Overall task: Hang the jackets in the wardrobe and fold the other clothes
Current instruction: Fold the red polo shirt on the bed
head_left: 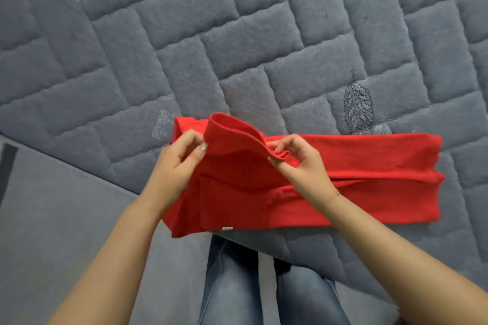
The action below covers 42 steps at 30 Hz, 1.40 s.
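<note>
red garment [343, 185] on grey quilted bedspread [237, 34], flap between both hands' fingers

Both hands, left [175, 159] and right [298, 158], pinch with curled fingers, forearms extended forward.

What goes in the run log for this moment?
fold | red garment on quilted bed cover | left hand, right hand pinch raised edge
</note>
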### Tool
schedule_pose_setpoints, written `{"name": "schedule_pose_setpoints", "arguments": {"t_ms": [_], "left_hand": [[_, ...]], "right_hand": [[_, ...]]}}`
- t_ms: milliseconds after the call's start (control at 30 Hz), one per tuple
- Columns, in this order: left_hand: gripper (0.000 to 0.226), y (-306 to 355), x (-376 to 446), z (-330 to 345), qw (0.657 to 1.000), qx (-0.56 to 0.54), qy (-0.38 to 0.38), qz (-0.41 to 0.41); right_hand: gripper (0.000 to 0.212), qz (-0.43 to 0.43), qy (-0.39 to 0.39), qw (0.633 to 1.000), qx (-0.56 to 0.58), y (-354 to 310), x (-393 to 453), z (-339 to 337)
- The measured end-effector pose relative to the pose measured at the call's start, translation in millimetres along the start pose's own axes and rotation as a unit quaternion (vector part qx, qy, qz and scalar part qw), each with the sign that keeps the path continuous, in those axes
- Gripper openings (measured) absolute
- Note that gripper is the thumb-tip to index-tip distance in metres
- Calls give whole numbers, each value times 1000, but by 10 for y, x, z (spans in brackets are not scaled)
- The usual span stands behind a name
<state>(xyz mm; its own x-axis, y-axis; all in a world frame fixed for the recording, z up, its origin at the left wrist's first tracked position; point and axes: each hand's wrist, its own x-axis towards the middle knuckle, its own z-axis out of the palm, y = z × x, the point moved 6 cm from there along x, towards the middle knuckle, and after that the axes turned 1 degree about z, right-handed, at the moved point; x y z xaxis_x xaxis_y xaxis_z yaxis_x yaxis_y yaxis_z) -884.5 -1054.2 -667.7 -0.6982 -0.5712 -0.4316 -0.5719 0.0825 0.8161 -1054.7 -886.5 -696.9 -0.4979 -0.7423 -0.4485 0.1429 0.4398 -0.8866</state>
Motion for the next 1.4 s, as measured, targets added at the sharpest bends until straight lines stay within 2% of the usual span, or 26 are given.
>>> {"name": "schedule_pose_setpoints", "arguments": {"t_ms": [100, 167, 233, 367, 500, 567, 600, 667, 700, 733, 800, 867, 933, 1067, 1133, 1200, 1233, 1300, 1333, 1400], "left_hand": [[17, -324, -468, -13, 998, 49, -15, -41], [16, -489, -613, 67, 995, 71, -37, -63], [16, -591, -662, 141, 993, 60, -46, -85], [15, -720, -591, 181, 991, 19, -24, -129], [12, -788, -400, 168, 978, 94, -4, -187], [6, -702, -270, 89, 975, 151, 47, -156], [2, -618, -198, 9, 974, 174, 94, -108], [15, -454, -34, -137, 958, 243, 152, -2], [23, -434, 63, -187, 950, 275, 146, 28], [32, -455, 167, -209, 949, 292, 110, 39], [44, -563, 359, -171, 961, 274, -21, 23], [35, -671, 448, -109, 963, 236, -131, 1], [18, -744, 495, -152, 957, 247, -151, -14], [8, -879, 531, -335, 963, 224, -134, -62], [15, -963, 532, -368, 960, 237, -101, -107], [24, -894, 502, -367, 952, 283, -28, -116], [30, -778, 473, -340, 948, 305, 19, -92], [36, -427, 354, -179, 950, 298, 93, 7], [38, -252, 285, -28, 953, 281, 99, 60], [47, -51, 173, 410, 951, 277, 38, 132]], "right_hand": [[18, -11, -90, 991, -99, 84, -193, 105], [19, -23, -150, 972, -180, 185, -248, 207], [20, -32, -174, 959, -223, 267, -248, 279], [18, 30, -107, 978, -176, 422, -61, 247], [17, 95, -56, 986, -129, 573, 148, 222], [16, 97, -38, 980, -170, 593, 198, 236], [14, 93, -32, 981, -169, 575, 214, 253], [16, 78, -33, 992, -96, 503, 224, 306], [20, 75, -30, 995, -52, 470, 227, 316], [24, 75, -26, 997, -21, 452, 231, 316], [25, 84, -17, 996, 3, 445, 236, 301], [23, 109, -17, 994, -3, 494, 238, 312], [17, 125, -32, 991, -35, 550, 245, 365], [14, 115, -1, 987, -116, 561, 315, 436], [26, 107, 33, 984, -140, 544, 318, 457], [40, 87, 74, 981, -155, 498, 260, 439], [41, 63, 102, 979, -165, 451, 206, 392], [31, -8, 163, 965, -204, 352, 52, 207], [26, -43, 189, 952, -235, 323, -23, 70], [31, -76, 196, 924, -319, 331, -111, -214]]}}
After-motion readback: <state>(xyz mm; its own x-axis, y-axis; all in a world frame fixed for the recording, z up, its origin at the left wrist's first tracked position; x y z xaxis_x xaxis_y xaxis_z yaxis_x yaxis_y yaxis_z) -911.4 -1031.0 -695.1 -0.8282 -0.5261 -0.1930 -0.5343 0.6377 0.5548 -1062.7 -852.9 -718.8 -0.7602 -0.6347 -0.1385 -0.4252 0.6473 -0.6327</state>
